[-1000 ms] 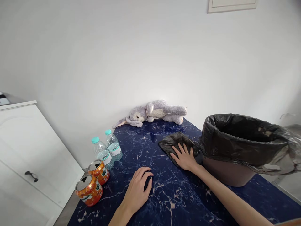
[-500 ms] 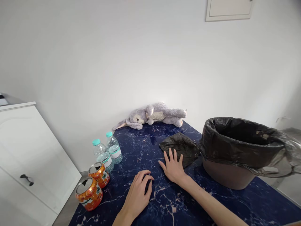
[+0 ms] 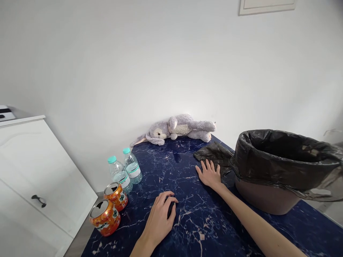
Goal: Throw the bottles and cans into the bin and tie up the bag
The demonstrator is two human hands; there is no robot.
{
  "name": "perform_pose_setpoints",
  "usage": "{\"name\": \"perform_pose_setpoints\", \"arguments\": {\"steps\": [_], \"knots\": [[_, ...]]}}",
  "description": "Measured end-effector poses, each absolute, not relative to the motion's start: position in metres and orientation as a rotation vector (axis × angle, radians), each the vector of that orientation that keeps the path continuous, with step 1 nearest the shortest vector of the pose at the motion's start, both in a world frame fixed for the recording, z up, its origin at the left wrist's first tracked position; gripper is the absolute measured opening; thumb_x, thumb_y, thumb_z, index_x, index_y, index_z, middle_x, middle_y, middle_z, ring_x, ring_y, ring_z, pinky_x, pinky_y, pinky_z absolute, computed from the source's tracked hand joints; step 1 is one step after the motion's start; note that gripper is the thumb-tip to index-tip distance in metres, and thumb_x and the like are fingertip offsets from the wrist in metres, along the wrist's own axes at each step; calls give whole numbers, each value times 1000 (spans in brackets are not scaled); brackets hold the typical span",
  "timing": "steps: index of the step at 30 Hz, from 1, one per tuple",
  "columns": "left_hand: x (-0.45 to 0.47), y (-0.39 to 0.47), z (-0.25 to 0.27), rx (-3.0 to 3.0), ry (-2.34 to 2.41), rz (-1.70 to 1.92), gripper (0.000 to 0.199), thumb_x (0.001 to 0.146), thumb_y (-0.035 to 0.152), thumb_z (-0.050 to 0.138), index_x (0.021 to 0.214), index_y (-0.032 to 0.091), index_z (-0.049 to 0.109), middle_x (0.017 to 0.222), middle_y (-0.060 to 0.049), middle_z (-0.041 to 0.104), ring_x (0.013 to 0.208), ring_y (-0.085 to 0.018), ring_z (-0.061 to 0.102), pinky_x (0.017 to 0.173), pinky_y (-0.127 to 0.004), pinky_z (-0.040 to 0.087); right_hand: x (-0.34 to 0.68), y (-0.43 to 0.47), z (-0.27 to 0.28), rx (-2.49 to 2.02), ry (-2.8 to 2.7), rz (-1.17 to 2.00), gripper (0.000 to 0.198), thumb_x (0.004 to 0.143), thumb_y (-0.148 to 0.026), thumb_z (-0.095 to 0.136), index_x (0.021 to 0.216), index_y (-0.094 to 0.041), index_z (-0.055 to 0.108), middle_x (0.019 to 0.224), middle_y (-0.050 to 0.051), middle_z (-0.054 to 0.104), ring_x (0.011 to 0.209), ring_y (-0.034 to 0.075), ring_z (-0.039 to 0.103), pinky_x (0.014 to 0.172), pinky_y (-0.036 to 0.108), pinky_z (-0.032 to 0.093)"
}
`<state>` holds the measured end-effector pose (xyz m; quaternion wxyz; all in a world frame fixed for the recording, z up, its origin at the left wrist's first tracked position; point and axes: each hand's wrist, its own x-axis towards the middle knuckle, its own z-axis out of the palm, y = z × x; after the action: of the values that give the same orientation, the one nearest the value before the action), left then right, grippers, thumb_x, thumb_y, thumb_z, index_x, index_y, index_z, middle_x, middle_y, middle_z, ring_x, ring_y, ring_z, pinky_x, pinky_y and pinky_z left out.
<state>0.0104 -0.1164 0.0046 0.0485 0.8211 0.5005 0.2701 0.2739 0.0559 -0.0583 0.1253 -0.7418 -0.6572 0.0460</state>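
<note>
My left hand [image 3: 160,218] rests on the blue marbled table [image 3: 184,233] with curled fingers. Something dark shows between its thumb and fingers, too hidden to name. Farther forward, my right hand [image 3: 210,174] lies flat with fingers spread, at the near edge of the loose black plastic flap [image 3: 214,153]. That flap belongs to the black garbage bag [image 3: 284,164] lining a brownish bin [image 3: 265,198] on the right. Left of my left hand stand two orange soda cans, a nearer can [image 3: 105,219] and a farther can [image 3: 116,196], both with opened tops.
Two clear water bottles with turquoise caps, a left bottle [image 3: 119,175] and a right bottle [image 3: 133,167], stand behind the cans. A grey plush rabbit [image 3: 177,128] lies on its side against the wall. The white cabinet [image 3: 34,171] stands left of the table.
My right hand has slid right along the table, and the black flap has shifted right towards the bin. My left hand has hardly moved. The view has turned slightly.
</note>
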Motion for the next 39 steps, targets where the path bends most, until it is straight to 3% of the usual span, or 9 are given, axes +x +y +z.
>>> {"name": "perform_pose_setpoints", "arguments": {"steps": [7, 11, 16, 22, 28, 30, 33, 36, 39], "knots": [[12, -118, 8, 2478, 1524, 794, 22, 107, 27, 47, 112, 29, 68, 128, -8, 68, 122, -28, 66, 107, -52, 56, 296, 74, -62, -2226, -1780, 125, 78, 107, -61, 13, 167, -18, 37, 174, 15, 30, 161, 37, 19, 126, 64, 5], [11, -117, 8, 2464, 1518, 790, 22, 107, 26, 46, 111, 28, 68, 127, -8, 68, 121, -27, 66, 106, -51, 56, 295, 67, -57, -2184, -1752, 22, 74, 108, -52, 18, 163, -9, 42, 173, 21, 30, 161, 42, 17, 125, 66, 4], [10, -115, 4, 2461, 1518, 796, 21, 107, 28, 47, 112, 29, 67, 127, -8, 67, 122, -27, 65, 106, -50, 56, 289, 41, -49, -1975, -1927, -91, 65, 108, -37, 22, 161, -7, 43, 177, 14, 20, 165, 32, 9, 131, 53, 1], [10, -115, 6, 2494, 1517, 835, 21, 107, 29, 49, 112, 29, 69, 127, -8, 69, 121, -27, 67, 104, -48, 58, 284, -1, -50, -1813, -2137, 51, 69, 109, -46, 22, 160, -8, 48, 173, 12, 34, 163, 30, 24, 132, 46, 17], [10, -113, 3, 2547, 1603, 787, 25, 107, 34, 51, 124, 30, 69, 140, -7, 69, 133, -29, 65, 109, -52, 58, 282, -28, -48, -1736, -2219, 189, 81, 108, -66, 15, 167, -14, 35, 176, 9, 24, 164, 29, 17, 134, 50, 13], [8, -113, -3, 2592, 1633, 715, 34, 108, 37, 51, 139, 32, 63, 151, -6, 64, 141, -30, 60, 112, -55, 56, 284, -34, -45, -1724, -2230, 216, 84, 107, -69, 12, 167, -15, 32, 176, 8, 21, 165, 29, 15, 134, 50, 12], [2, -119, -12, 2689, 1666, 601, 56, 108, 40, 51, 163, 36, 39, 163, -6, 53, 148, -32, 53, 111, -56, 57, 288, -45, -43, -1691, -2255, 276, 85, 105, -74, 11, 168, -20, 29, 177, 4, 15, 165, 29, 11, 135, 51, 11], [-6, -131, -21, 2792, 1669, 531, 73, 107, 41, 53, 170, 39, 18, 169, -5, 43, 150, -34, 49, 112, -55, 57, 293, -63, -42, -1641, -2270, 327, 82, 105, -75, 16, 169, -26, 25, 177, 0, 11, 165, 30, 10, 135, 52, 12], [-13, -149, -26, 2870, 1685, 463, 79, 107, 41, 53, 171, 40, 8, 170, -3, 41, 150, -34, 49, 113, -53, 56, 300, -86, -40, -1604, -2277, 339, 76, 106, -73, 22, 168, -30, 24, 176, -3, 11, 164, 31, 12, 134, 54, 15]]}}
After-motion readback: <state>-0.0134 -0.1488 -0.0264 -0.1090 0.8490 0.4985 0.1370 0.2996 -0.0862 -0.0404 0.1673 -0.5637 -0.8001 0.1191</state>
